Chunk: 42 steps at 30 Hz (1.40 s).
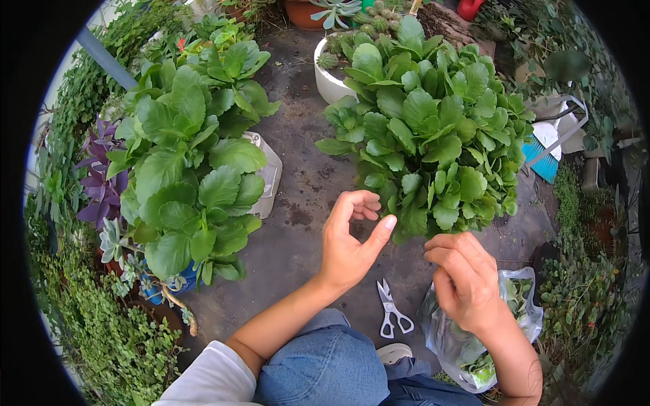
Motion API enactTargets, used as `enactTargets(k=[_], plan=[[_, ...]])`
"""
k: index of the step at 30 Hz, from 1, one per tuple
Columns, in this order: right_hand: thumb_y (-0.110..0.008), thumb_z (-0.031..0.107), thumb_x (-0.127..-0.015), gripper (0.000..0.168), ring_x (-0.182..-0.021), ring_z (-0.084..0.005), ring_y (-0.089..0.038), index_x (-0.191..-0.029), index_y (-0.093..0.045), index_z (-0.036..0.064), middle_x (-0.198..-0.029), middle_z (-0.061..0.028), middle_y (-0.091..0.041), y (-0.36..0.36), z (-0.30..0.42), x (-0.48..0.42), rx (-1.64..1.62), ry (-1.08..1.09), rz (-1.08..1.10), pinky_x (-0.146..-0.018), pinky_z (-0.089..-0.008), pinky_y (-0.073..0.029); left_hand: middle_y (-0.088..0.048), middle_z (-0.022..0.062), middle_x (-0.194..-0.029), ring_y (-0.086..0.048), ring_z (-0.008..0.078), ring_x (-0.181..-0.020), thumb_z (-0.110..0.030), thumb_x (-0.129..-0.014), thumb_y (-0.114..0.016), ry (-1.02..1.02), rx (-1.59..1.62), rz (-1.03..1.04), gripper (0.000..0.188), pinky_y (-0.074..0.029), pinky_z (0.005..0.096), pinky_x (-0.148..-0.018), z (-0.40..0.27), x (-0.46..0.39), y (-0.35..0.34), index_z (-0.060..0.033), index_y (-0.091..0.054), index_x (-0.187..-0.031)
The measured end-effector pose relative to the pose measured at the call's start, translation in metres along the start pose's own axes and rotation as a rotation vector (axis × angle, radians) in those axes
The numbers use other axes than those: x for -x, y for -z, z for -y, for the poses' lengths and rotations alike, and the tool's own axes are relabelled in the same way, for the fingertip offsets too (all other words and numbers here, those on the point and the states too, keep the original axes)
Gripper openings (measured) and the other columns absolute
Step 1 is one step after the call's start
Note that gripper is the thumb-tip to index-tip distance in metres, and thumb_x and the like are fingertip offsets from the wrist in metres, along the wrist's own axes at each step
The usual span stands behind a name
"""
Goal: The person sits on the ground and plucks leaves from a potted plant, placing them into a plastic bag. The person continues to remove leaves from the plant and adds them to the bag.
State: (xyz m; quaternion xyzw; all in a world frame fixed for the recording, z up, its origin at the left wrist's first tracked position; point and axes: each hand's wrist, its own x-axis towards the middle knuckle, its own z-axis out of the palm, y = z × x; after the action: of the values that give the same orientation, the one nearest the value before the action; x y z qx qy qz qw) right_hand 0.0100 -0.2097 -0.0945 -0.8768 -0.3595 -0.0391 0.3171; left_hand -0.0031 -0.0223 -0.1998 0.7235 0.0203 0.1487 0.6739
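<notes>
A large bushy potted plant with scalloped green leaves (431,127) stands in front of me; its pot is hidden by foliage. Beside its near left edge, my left hand (353,238) has its thumb and curled fingers apart, with nothing between them. My right hand (464,276) is at the plant's lower edge, fingers bent; whether it pinches something small cannot be told. On the dark ground between the arms lie kitchen scissors (390,309) with pale handles, blades slightly apart. A clear plastic bag (452,345) with green leaves in it sits beneath my right forearm.
A second broad-leaved plant (177,167) stands at left, beside a pale angular pot (269,177). A round white pot (330,81) with cacti is behind the bushy plant. A blue-bristled brush (542,157) is at right. A terracotta pot (304,15) stands at the back.
</notes>
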Motion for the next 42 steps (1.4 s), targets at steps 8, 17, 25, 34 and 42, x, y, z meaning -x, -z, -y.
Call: enactTargets(k=[8,17,25,34,42], plan=[[-0.055,-0.016,-0.078,0.04,-0.089,-0.0381,-0.067,-0.116,-0.064,-0.007,-0.111,-0.0205,-0.061,-0.04,0.018,-0.012,0.077,-0.364,-0.008,-0.077,-0.0415,-0.055,-0.062,0.0087,-0.105,-0.062,0.0178,-0.083,0.001,-0.071,-0.079,-0.168,0.003,0.107,0.05,-0.049,0.0306,-0.072,0.004,-0.014,-0.008,-0.0037,-0.062,-0.117],[-0.065,-0.006,-0.085,0.02,-0.064,-0.0232,-0.067,-0.104,-0.068,0.0,-0.086,-0.0137,-0.07,-0.067,0.023,-0.014,0.23,-0.632,-0.188,-0.06,-0.0338,-0.053,-0.068,-0.0004,-0.078,-0.058,0.0034,-0.067,-0.001,-0.088,-0.074,0.08,0.292,0.03,0.007,-0.046,0.0205,-0.059,0.016,-0.044,-0.008,0.0014,-0.07,-0.092],[-0.086,0.01,-0.076,0.034,-0.063,-0.0255,-0.067,-0.104,-0.069,0.003,-0.085,-0.0114,-0.071,-0.093,0.015,-0.018,0.526,-0.577,-0.353,-0.059,-0.0336,-0.053,-0.067,-0.0007,-0.078,-0.057,0.0016,-0.067,0.001,-0.091,-0.072,0.107,0.336,0.05,0.004,-0.045,0.0184,-0.058,0.022,-0.045,-0.009,0.0025,-0.069,-0.092],[-0.075,0.003,-0.084,0.014,-0.074,-0.0302,-0.07,-0.097,-0.069,0.003,-0.09,-0.0118,-0.071,-0.103,0.009,-0.019,0.585,-0.59,-0.419,-0.066,-0.0361,-0.056,-0.067,-0.0012,-0.076,-0.058,0.0014,-0.067,0.0,-0.091,-0.072,0.143,0.373,0.043,0.005,-0.047,0.0183,-0.059,0.02,-0.046,-0.008,0.0026,-0.068,-0.092],[-0.07,0.007,-0.091,0.021,-0.064,-0.0248,-0.07,-0.109,-0.07,-0.002,-0.092,-0.0161,-0.071,-0.106,0.054,-0.018,0.274,-0.859,-0.385,-0.056,-0.0357,-0.054,-0.067,-0.0009,-0.075,-0.058,0.0017,-0.065,0.0,-0.092,-0.071,0.15,0.361,0.049,0.004,-0.047,0.0188,-0.058,0.018,-0.049,-0.005,0.0023,-0.068,-0.091]])
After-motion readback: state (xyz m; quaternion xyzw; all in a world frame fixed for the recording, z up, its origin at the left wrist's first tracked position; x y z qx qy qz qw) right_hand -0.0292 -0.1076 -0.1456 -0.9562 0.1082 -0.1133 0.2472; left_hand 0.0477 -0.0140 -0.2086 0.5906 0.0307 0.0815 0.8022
